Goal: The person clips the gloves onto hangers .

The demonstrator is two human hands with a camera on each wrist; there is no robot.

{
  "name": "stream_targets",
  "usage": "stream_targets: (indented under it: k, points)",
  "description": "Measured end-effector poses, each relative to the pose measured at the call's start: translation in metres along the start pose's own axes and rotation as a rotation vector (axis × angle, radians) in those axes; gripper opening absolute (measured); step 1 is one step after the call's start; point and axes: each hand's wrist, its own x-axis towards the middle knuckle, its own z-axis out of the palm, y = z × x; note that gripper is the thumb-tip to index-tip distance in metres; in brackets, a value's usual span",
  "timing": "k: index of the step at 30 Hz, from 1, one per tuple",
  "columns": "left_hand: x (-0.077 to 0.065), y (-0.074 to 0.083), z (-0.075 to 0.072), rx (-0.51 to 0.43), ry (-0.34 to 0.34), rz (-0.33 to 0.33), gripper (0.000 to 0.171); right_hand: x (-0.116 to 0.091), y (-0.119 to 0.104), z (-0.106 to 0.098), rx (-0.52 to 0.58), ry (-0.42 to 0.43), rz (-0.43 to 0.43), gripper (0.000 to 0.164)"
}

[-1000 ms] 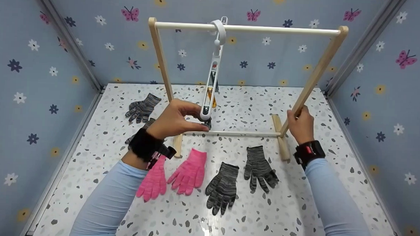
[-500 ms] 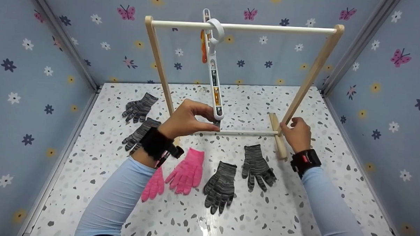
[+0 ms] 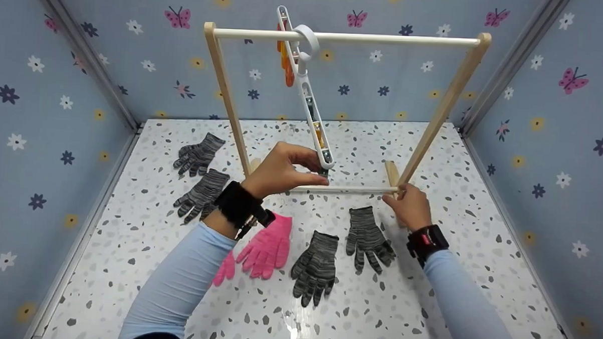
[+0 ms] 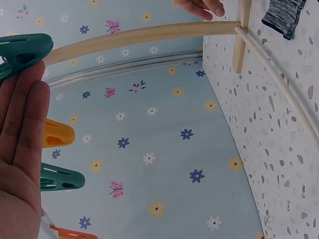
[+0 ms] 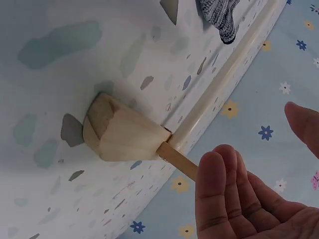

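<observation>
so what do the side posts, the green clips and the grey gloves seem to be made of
Side posts: probably smooth wood with a dull finish, going by the warm tan colour.
Green clips: likely moulded plastic, with smooth, slightly shiny, evenly coloured surfaces.
Grey gloves: knitted fabric, matte, shown by the fine ribbed, speckled yarn; which fibre, I can't tell.

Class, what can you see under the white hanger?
At least two green clips, a yellow clip and orange clips show under the hanger. In the left wrist view, the left hand hides parts of the green and yellow clips.
</observation>
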Motion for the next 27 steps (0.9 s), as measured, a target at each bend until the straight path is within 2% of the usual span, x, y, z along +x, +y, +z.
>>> stream_targets:
  k: [7,12,15,19,27]
  points:
    - [0.007,-0.002,0.008,0.028,0.027,-0.02,0.026,-0.005,-0.001,0.014,-0.05,-0.108,0.001,0.063]
    - [0.009,-0.006,0.011,0.035,0.042,-0.025,0.022,-0.006,0.0,0.027,-0.059,-0.193,-0.051,0.063]
    - [0.01,-0.007,0.012,0.039,0.049,-0.022,0.021,-0.007,0.001,0.034,-0.081,-0.191,-0.07,0.059]
    - [0.011,-0.01,0.014,0.044,0.062,-0.019,0.02,-0.008,0.001,0.043,-0.096,-0.193,-0.057,0.044]
    - [0.012,-0.011,0.016,0.027,0.068,-0.033,0.024,-0.01,0.001,0.055,-0.107,-0.212,-0.082,0.038]
